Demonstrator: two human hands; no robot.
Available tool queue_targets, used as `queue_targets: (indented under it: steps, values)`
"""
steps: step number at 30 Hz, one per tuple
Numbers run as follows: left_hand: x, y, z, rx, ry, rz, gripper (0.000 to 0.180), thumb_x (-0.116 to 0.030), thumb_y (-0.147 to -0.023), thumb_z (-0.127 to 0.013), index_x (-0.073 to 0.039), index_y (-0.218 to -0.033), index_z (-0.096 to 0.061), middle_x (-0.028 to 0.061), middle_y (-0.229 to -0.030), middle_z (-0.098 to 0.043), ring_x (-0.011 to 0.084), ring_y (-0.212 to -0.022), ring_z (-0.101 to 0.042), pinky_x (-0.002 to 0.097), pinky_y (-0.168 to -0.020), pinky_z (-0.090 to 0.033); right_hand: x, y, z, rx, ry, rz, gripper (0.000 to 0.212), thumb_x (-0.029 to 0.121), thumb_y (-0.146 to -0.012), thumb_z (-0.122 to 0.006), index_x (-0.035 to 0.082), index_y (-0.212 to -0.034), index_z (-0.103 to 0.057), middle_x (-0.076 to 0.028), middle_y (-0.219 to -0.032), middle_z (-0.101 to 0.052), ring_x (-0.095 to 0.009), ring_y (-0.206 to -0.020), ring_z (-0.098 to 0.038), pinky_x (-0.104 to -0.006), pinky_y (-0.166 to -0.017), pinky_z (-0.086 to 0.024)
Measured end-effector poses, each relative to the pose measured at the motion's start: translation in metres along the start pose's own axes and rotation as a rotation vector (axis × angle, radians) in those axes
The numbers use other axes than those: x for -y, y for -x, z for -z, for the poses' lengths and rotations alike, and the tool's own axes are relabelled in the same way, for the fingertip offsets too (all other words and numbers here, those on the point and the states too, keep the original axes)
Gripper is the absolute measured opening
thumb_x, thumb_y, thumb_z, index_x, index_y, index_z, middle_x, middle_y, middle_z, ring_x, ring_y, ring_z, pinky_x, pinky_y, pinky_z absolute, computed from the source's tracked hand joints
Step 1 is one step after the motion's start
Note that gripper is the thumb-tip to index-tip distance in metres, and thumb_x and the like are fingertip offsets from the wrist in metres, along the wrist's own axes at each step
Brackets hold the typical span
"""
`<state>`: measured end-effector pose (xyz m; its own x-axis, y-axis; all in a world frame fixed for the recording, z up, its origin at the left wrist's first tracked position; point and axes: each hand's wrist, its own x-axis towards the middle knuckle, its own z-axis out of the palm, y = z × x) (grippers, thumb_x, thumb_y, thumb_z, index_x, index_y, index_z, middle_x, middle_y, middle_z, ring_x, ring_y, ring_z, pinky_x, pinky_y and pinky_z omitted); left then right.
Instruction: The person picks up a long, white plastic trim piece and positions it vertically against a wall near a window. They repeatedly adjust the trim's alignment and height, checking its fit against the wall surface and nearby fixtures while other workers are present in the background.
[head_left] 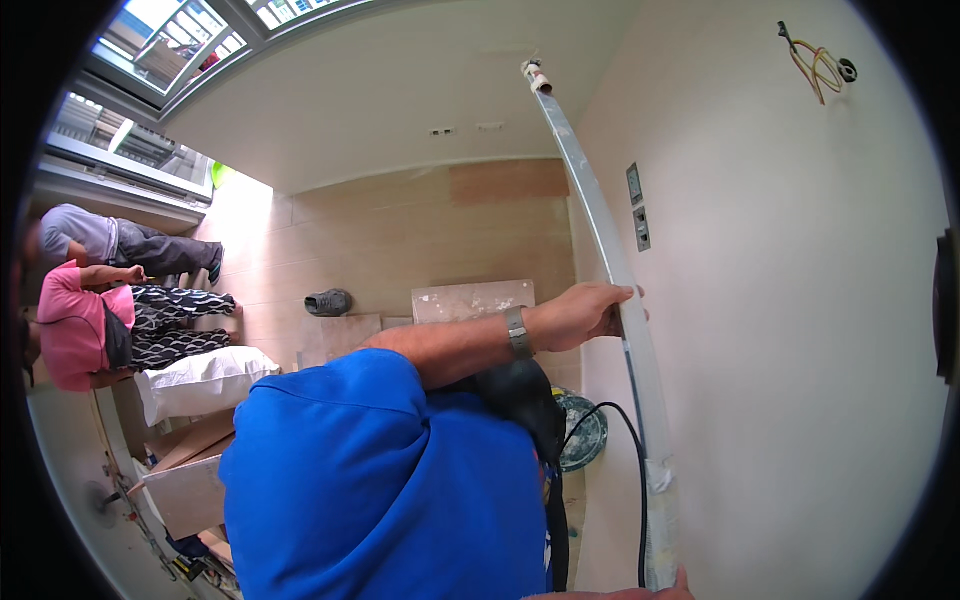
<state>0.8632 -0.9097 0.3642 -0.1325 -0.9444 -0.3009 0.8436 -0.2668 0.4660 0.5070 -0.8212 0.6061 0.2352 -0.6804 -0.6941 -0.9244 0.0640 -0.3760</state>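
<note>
My left hand (590,315), with a grey-banded watch on its wrist, is closed around a long silver metal straightedge (592,200). The straightedge runs alongside the pale wall on the right. Its far end is wrapped in whitish, stained material (537,76), and whitish tape (661,480) covers its near part. At the lower edge, my right hand (640,594) grips the near end, mostly cut off by the picture. A thin black cable (640,480) curves down beside the straightedge. My blue shirt (370,480) fills the lower middle.
A splashed bucket (588,435) stands by the wall's foot, partly hidden. Sockets (638,205) and loose wires (822,68) are on the right wall. A grey shoe (328,302) and a spotted board (470,300) lie on the floor. Two people (85,330) stand left near a white sack (205,382).
</note>
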Motion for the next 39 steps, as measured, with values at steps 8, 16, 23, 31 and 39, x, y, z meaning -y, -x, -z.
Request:
queue_targets:
  steps: [8, 16, 23, 31, 39]
  values:
    - [-0.016, 0.017, -0.059, -0.031, -0.032, -0.01, 0.033, -0.021, -0.096, -0.036, 0.002, -0.119, -0.043, 0.0123, -0.107, -0.055, 0.0208, -0.099, -0.055, 0.0367, -0.093, -0.044, 0.006, 0.04, 0.033, -0.05, 0.019, -0.062, 0.067, 0.002, -0.072, -0.069, 0.002, -0.133, -0.041, -0.014, -0.099, -0.06, -0.018, -0.083, -0.056, -0.0277, -0.069, -0.046]
    - [-0.021, 0.007, -0.074, -0.001, -0.086, -0.024, 0.032, -0.02, -0.096, -0.035, 0.002, -0.116, -0.044, 0.0121, -0.105, -0.056, 0.0205, -0.099, -0.056, 0.037, -0.094, -0.043, 0.006, 0.058, 0.048, -0.084, -0.026, -0.209, 0.067, 0.003, -0.072, -0.07, -0.003, -0.131, -0.04, -0.017, -0.106, -0.059, -0.02, -0.094, -0.054, -0.0278, -0.077, -0.044]
    - [-0.002, -0.044, 0.003, -0.167, 0.019, 0.054, 0.026, -0.017, -0.092, -0.036, -0.001, -0.109, -0.047, 0.0117, -0.1, -0.058, 0.0217, -0.096, -0.057, 0.0369, -0.089, -0.044, 0.022, -0.01, 0.034, -0.069, 0.136, -0.009, 0.063, 0.003, -0.075, -0.063, 0.0, -0.133, -0.038, -0.016, -0.101, -0.059, -0.021, -0.09, -0.056, -0.0311, -0.077, -0.045]
    - [0.032, -0.125, 0.154, -0.376, 0.053, 0.199, 0.02, -0.017, -0.088, -0.036, -0.007, -0.098, -0.05, 0.0061, -0.09, -0.059, 0.0181, -0.091, -0.058, 0.0354, -0.083, -0.046, 0.026, -0.163, -0.058, -0.118, 0.021, 0.066, 0.063, 0.001, -0.066, -0.065, -0.003, -0.125, -0.046, -0.023, -0.103, -0.06, -0.029, -0.094, -0.061, -0.0319, -0.081, -0.046]
    - [0.032, -0.12, 0.142, -0.354, 0.094, 0.192, 0.021, -0.018, -0.087, -0.037, -0.007, -0.099, -0.051, 0.0075, -0.092, -0.059, 0.0193, -0.09, -0.059, 0.0363, -0.083, -0.046, 0.03, -0.154, -0.053, -0.116, 0.001, 0.0, 0.064, 0.007, -0.067, -0.071, -0.004, -0.124, -0.046, -0.023, -0.105, -0.06, -0.028, -0.097, -0.06, -0.0326, -0.083, -0.045]
